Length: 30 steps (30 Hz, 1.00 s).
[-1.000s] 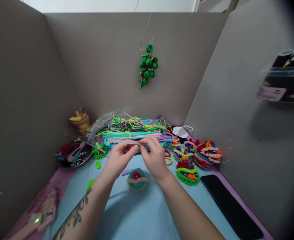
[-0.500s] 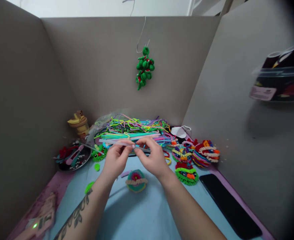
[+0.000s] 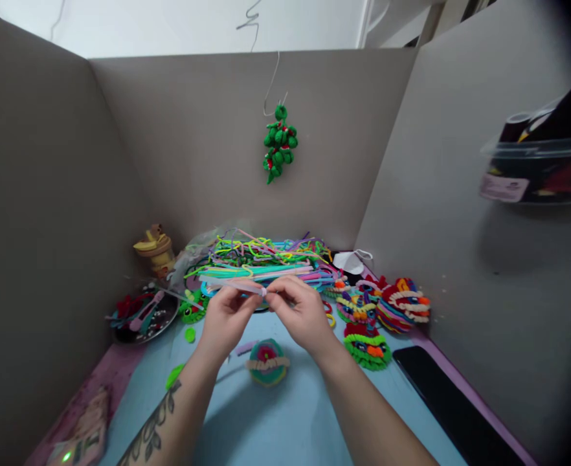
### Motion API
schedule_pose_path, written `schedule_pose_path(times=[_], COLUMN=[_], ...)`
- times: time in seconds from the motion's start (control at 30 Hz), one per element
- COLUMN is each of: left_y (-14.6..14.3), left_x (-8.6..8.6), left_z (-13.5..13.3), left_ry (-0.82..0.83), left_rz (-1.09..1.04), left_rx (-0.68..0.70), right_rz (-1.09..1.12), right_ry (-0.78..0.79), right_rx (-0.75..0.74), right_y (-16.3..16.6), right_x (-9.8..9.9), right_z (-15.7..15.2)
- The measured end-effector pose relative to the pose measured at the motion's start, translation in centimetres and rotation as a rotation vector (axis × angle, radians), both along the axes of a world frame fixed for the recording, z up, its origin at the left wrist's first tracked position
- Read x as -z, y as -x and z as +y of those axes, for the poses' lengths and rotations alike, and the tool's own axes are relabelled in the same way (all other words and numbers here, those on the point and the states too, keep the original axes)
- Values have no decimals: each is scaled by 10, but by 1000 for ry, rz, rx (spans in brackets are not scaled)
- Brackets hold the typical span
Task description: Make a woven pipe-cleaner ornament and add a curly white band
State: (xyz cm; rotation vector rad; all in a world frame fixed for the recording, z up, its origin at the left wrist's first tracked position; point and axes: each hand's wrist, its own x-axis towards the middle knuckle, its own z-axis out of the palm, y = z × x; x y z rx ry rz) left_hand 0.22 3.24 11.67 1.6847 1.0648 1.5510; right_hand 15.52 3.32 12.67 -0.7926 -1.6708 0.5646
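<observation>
Both hands are raised over the blue work surface, fingertips nearly meeting. My left hand (image 3: 228, 318) pinches a pale lilac pipe cleaner (image 3: 222, 283), whose straight length sticks out to the left. At its other end, a small wound bit shows between the fingertips, and my right hand (image 3: 301, 316) pinches it there. My right fingers partly hide this end. Below the hands lies a round teal pipe-cleaner piece (image 3: 268, 375) with a pink centre and a beige twisted band across it. A short purple piece (image 3: 247, 348) lies beside it.
A heap of colourful pipe cleaners (image 3: 266, 252) lies at the back. Finished pipe-cleaner faces (image 3: 367, 353) sit right, near a black phone-like slab (image 3: 450, 395). At left are a metal dish (image 3: 169, 315) and a pink device (image 3: 89, 433). Grey panels (image 3: 208, 142) enclose the surface.
The view has tilted slightly upward. My fingertips have turned the pipe cleaner's end: the strand that showed under my right fingers is gone from sight, and a small wound bit shows between them.
</observation>
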Motion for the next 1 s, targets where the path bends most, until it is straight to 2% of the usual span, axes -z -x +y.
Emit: schedule_pose_path(times=[0.13, 0.23, 0.37, 0.43, 0.5, 0.6, 0.67, 0.87, 1.0], left_y=[5, 8, 6, 5, 5, 7, 6, -1, 0], left_x=[-1, -2, -6, -8, -9, -9, -9, -10, -6], left_z=[0, 2, 1, 0, -1, -2, -2, -4, -1], left_ry=[-63, -51, -25, -9, 52, 195, 266, 305, 212], left_rz=[102, 154, 204, 223, 214, 148, 98, -17, 30], left_rx=[-76, -103, -143, -164, -157, -56, 17, 18, -14], right_rz=[116, 235, 257, 203, 111, -5, -54, -196, -136], right_ry=[162, 273, 325, 260, 112, -113, -194, -344, -323], right_rx=[-110, -195, -174, -105, 7, 151, 208, 353, 313], right_y=[4, 10, 15, 15, 15, 14, 13, 13, 15], right_x=[5, 12, 18, 19, 19, 22, 24, 34, 29], right_z=[1, 4, 8, 9, 8, 7, 6, 5, 3])
